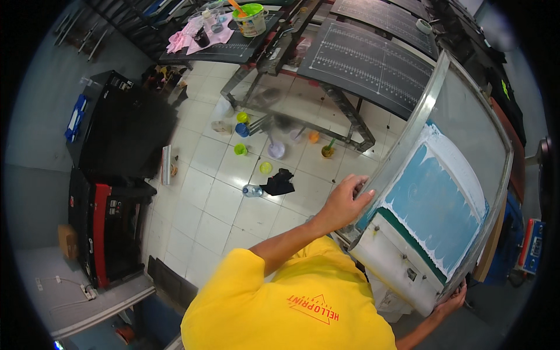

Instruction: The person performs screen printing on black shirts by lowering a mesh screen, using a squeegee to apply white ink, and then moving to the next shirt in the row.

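Note:
A large screen-printing frame [438, 96] with a metal rim is tilted up in front of me on the right. Blue-grey ink with white ink along its edges [434, 201] covers part of its mesh. A wide metal squeegee [392, 262] with a dark green blade lies across the frame's near end. My left hand [349, 201] is closed on the frame's left side, close to the squeegee's end; its fingertips are partly hidden. At the lower right corner, my right hand [452, 302] grips the frame from below, fingers bent round the edge.
Dark printing boards [367, 61] on metal arms stand ahead. A bucket [251, 23] and pink cloths [195, 35] sit on the far left board. Several ink cups [276, 150], a bottle [252, 191] and black cloth [279, 182] lie on the tiled floor. Black machines [125, 128] stand left.

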Demonstrator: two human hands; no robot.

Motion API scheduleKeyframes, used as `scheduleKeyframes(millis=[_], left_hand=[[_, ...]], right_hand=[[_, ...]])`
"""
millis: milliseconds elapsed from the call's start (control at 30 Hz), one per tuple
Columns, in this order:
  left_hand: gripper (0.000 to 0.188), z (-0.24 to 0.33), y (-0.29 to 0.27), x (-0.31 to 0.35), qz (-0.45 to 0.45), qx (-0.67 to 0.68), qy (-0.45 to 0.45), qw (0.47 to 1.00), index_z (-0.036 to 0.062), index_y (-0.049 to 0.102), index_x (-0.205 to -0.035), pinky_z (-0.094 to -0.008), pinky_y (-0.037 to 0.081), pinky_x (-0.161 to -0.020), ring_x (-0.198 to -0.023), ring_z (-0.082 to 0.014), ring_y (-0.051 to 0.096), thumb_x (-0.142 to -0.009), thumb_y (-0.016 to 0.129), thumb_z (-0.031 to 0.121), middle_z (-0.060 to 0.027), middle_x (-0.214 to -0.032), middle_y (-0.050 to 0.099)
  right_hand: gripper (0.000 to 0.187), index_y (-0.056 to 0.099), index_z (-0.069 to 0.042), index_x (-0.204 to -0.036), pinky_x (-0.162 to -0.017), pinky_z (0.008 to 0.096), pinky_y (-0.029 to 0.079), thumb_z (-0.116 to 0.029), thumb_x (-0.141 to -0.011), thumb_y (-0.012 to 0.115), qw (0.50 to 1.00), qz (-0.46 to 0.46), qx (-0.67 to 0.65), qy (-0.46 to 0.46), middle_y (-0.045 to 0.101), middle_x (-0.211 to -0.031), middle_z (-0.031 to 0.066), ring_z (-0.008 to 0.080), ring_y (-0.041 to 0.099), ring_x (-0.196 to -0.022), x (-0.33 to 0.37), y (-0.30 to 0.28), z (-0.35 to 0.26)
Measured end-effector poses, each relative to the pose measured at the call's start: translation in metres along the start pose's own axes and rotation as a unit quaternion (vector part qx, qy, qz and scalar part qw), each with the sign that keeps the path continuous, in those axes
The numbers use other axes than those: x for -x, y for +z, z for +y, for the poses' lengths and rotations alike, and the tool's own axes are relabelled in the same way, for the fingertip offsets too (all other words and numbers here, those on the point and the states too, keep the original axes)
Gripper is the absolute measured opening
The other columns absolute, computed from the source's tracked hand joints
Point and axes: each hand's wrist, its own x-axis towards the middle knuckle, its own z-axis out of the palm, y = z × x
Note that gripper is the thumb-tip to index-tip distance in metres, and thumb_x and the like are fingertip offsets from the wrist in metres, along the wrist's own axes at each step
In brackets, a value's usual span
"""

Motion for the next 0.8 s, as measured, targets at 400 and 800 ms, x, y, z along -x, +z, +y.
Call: scheduleKeyframes(millis=[400, 800], left_hand=[[0.041, -0.019, 0.052, 0.074, 0.059, 0.068, 0.035, 0.995, -0.0048, 0.059, -0.121, -0.0259, 0.046, -0.084, -0.094, -0.0130, 0.058, -0.092, 0.062, 0.023, -0.0086, -0.106, 0.064], [0.043, -0.028, 0.072, 0.183, 0.241, -0.185, 0.169, 0.938, -0.0056, 0.051, -0.128, -0.0384, 0.041, -0.101, -0.116, -0.0267, 0.052, -0.093, 0.057, 0.019, -0.0173, -0.128, 0.054]], right_hand=[[0.039, 0.060, 0.006, -0.121, -0.099, 0.0328, 0.041, -0.022, -0.098, 0.048, 0.993, -0.070, -0.019, -0.098, 0.062, -0.119, 0.0150, 0.0230, 0.058, -0.109, -0.045, -0.026, 0.042], [0.030, 0.068, 0.003, -0.108, -0.075, 0.0276, 0.049, -0.020, -0.090, 0.060, 0.975, -0.121, 0.062, -0.178, 0.069, -0.095, 0.0103, 0.0141, 0.061, -0.085, -0.050, -0.015, -0.028]])
